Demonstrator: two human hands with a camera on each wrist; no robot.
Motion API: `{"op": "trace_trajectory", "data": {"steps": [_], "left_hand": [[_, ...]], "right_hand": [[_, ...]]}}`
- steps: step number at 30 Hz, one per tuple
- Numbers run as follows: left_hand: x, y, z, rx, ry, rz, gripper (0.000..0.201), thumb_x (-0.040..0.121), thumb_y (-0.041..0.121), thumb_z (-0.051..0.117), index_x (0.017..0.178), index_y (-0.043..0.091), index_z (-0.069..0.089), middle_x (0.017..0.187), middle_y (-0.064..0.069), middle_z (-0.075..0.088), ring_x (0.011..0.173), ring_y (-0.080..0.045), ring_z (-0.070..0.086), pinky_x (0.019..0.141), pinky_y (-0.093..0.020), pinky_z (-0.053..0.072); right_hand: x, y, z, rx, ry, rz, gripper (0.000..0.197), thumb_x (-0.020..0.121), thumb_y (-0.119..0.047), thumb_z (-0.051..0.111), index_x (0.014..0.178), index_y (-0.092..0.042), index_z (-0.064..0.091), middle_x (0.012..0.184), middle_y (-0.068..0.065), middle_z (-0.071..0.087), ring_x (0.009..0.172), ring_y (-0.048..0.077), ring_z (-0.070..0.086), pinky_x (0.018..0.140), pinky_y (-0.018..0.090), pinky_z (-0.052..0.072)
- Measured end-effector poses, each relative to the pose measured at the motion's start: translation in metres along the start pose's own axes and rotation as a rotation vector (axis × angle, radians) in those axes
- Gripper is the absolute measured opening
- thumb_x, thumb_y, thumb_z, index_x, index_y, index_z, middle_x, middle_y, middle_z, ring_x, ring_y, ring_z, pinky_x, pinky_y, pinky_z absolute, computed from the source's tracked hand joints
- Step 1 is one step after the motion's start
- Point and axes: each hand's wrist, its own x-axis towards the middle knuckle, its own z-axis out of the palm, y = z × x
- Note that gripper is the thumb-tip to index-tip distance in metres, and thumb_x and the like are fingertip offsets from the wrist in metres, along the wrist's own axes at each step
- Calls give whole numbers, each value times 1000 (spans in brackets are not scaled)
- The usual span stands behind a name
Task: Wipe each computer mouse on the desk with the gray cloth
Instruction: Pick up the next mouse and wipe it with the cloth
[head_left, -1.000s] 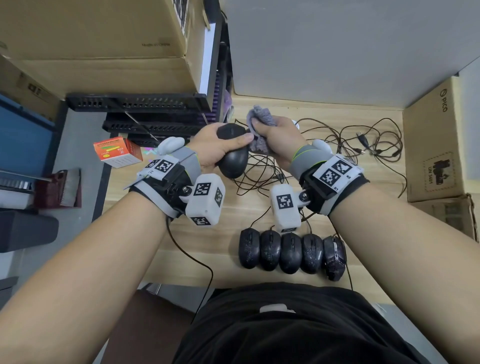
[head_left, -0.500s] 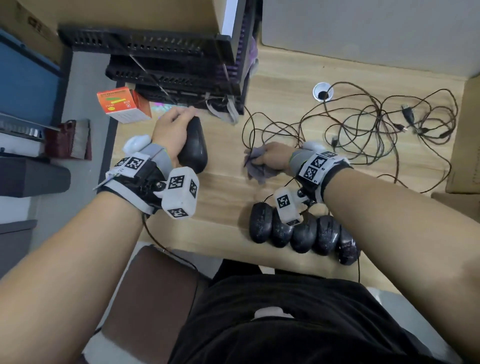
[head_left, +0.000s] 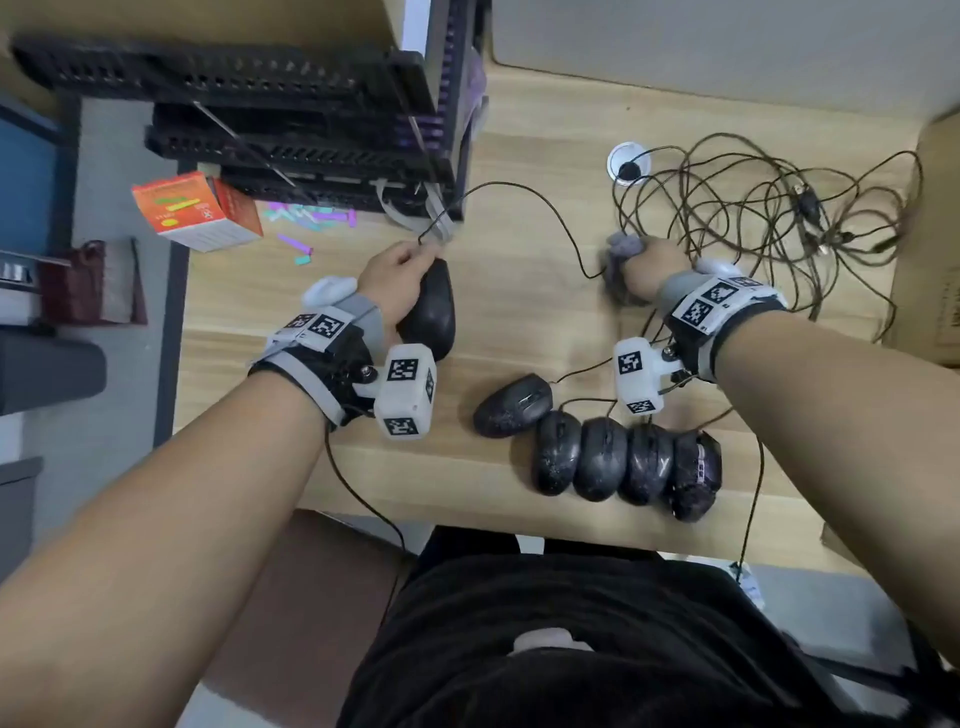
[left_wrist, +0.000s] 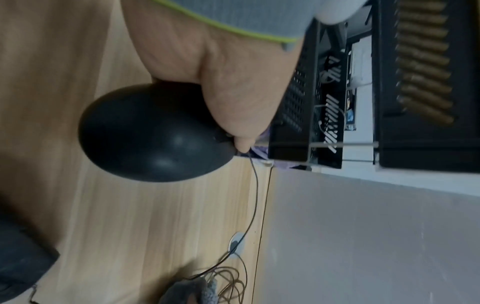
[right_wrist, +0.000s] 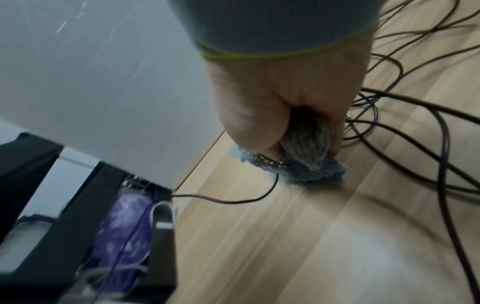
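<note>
My left hand (head_left: 402, 278) grips a black wired mouse (head_left: 434, 312) at the left of the wooden desk (head_left: 519, 291); in the left wrist view the fingers (left_wrist: 233, 98) curl over the mouse (left_wrist: 150, 133) near its cable end. I cannot tell whether it touches the desk. My right hand (head_left: 644, 265) clutches the bunched gray cloth (head_left: 618, 260) on the desk, apart from that mouse. The right wrist view shows the cloth (right_wrist: 309, 158) squeezed in the fist (right_wrist: 272, 107). Several black mice (head_left: 600, 457) lie in a row near the front edge, the leftmost one (head_left: 511, 399) angled.
A tangle of mouse cables (head_left: 753, 208) covers the back right, beside a cable grommet (head_left: 628, 162). Black racks (head_left: 291, 130) stand at the back left, with an orange box (head_left: 195, 210) and small coloured strips (head_left: 306, 218). A cardboard box (head_left: 935, 234) borders the right.
The hands, together at the mouse one second ago, have parted. The left hand carried the mouse left and down; the right hand took the cloth to the right. The row's leftmost mouse now lies angled.
</note>
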Motion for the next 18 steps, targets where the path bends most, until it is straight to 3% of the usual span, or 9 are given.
{"op": "trace_trajectory", "data": {"steps": [2, 4, 7, 10, 11, 12, 14, 16, 18], "left_hand": [[5, 8, 14, -24, -45, -6, 24, 89, 49, 66, 87, 25, 65, 97, -5, 68, 96, -24, 64, 87, -36, 49], [10, 19, 29, -57, -99, -19, 17, 88, 39, 75, 94, 26, 66, 100, -2, 70, 99, -23, 66, 89, -35, 54], [17, 31, 45, -49, -181, -45, 33, 77, 23, 88, 101, 29, 65, 110, -2, 68, 103, -24, 66, 88, -38, 57], [25, 40, 59, -31, -179, -33, 55, 68, 16, 93, 112, 28, 62, 120, -5, 65, 111, -25, 64, 87, -36, 56], [27, 41, 62, -31, -169, -32, 61, 67, 16, 93, 118, 24, 60, 120, -4, 65, 111, -23, 63, 87, -34, 55], [29, 44, 65, -30, -160, -28, 65, 68, 17, 93, 122, 19, 57, 118, -2, 65, 110, -20, 63, 87, -32, 53], [34, 49, 72, -51, -139, -20, 69, 70, 18, 93, 127, 13, 54, 113, 1, 66, 108, -18, 63, 85, -27, 51], [38, 53, 76, -97, -137, -17, 69, 73, 19, 91, 131, 11, 55, 107, 3, 68, 101, -13, 67, 77, -21, 52], [41, 60, 78, -125, -156, -28, 64, 77, 24, 88, 130, 13, 55, 102, 4, 70, 85, -6, 70, 66, -19, 54]], "right_hand": [[2, 11, -11, -57, 41, 69, 35, 93, -13, 49, 125, 0, 56, 129, 19, 57, 121, 35, 53, 100, 38, 44], [5, 20, -20, -127, 71, 121, 34, 93, -11, 52, 125, 0, 55, 131, 18, 56, 122, 34, 53, 103, 38, 43], [3, 20, -26, -7, 148, 108, 37, 93, -14, 47, 127, -1, 52, 131, 19, 54, 122, 37, 51, 100, 40, 41], [-6, 5, -26, 233, 286, -14, 32, 92, -16, 48, 120, -6, 57, 120, 9, 63, 109, 24, 58, 90, 20, 44], [-12, -7, -24, 365, 238, -55, 33, 89, -17, 49, 120, -9, 57, 114, 4, 65, 104, 19, 59, 89, 15, 43], [-17, -17, -23, 487, 156, -105, 38, 85, -19, 51, 121, -12, 57, 111, 1, 64, 103, 17, 59, 92, 18, 44], [-28, -35, -20, 673, -77, -178, 47, 81, -18, 56, 128, -16, 55, 112, 1, 64, 106, 21, 61, 98, 36, 49], [-36, -45, -15, 787, -308, -181, 38, 91, -15, 60, 128, -20, 55, 109, 2, 66, 98, 22, 66, 80, 39, 59], [-41, -50, -9, 821, -467, -170, 24, 93, -18, 62, 116, -16, 59, 97, 6, 68, 82, 22, 68, 62, 35, 59]]}}
